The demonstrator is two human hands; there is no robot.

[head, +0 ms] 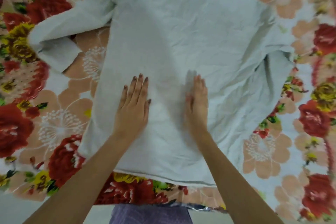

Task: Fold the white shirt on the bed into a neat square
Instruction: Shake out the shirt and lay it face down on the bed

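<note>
We have the white shirt (181, 32) spread on the bed (60, 114), hem near us. Our left grip (133, 104) and right grip (197, 103) lie flat on it, fingers straight, holding nothing, probably to smooth creases for clean folds.

I have both grips lying flat on the near half of the white shirt (181, 32), the left grip (133, 103) and right grip (197, 103) side by side with a strip of bare cloth open between them. To the left, the flowered blanket (60, 118) on the bed lies free beside the shirt's straight edge. At far left the sleeve (69, 29) is bunched and humped, an obstacle there. On the right a raised, rumpled fold (271, 72) of the shirt stands in the way; nearer than it the blanket lies open. Beyond my grips the shirt is flat, only wrinkled. The hem (163, 176) lies close to the bed's near edge.
</note>
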